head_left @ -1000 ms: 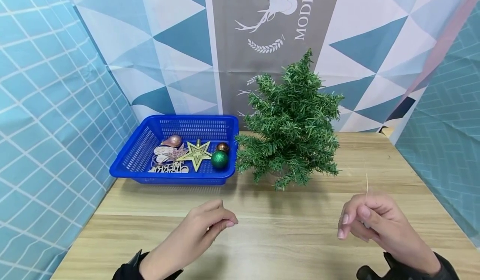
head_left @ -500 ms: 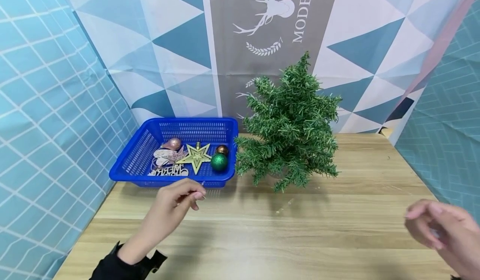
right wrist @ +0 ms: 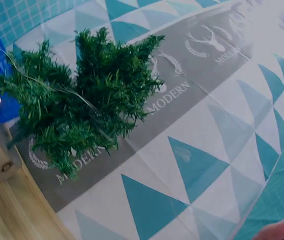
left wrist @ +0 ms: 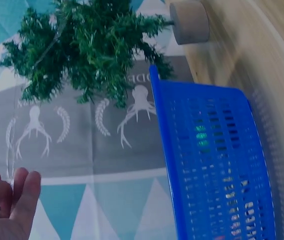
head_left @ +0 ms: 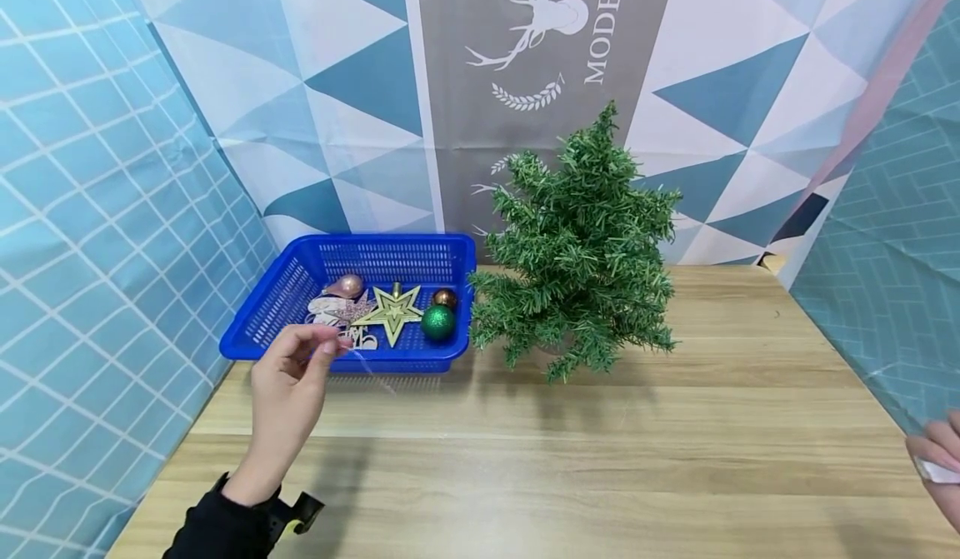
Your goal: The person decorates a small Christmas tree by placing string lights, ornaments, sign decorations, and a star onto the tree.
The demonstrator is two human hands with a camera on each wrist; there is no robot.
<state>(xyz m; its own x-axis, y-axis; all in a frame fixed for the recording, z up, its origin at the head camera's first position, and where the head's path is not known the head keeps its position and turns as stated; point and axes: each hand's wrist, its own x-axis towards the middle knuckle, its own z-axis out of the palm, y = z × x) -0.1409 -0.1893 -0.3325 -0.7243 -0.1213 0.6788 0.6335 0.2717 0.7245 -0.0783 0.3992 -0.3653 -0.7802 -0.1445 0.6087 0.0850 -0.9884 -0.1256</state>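
Note:
In the head view, my left hand [head_left: 288, 392] is raised over the front left of the blue basket [head_left: 232, 346]. Thumb and forefinger pinch a thin pale thread [head_left: 371, 371], which trails down to the right. At the right edge, my right hand [head_left: 943, 467] is partly cut off; its curled fingers hold a small white piece [head_left: 937, 471] of unclear kind. A fine strand [right wrist: 47, 86] crosses in front of the artificial Christmas tree [right wrist: 107, 85] in the right wrist view. The left wrist view catches only the fingertips of the left hand [left wrist: 12, 205].
Inside the basket lie a gold star [head_left: 392, 313], a green glitter ball [head_left: 438, 322], a brown ball [head_left: 445, 296], a pink bauble [head_left: 348, 286] and pale flat ornaments. The green tree [head_left: 577, 259] stands right of it on the wooden table [head_left: 600, 476], before a patterned cloth backdrop.
My left hand has moved left and up to the basket's front, the right hand far right to the frame edge. The hands are now much wider apart. Basket and tree stay put.

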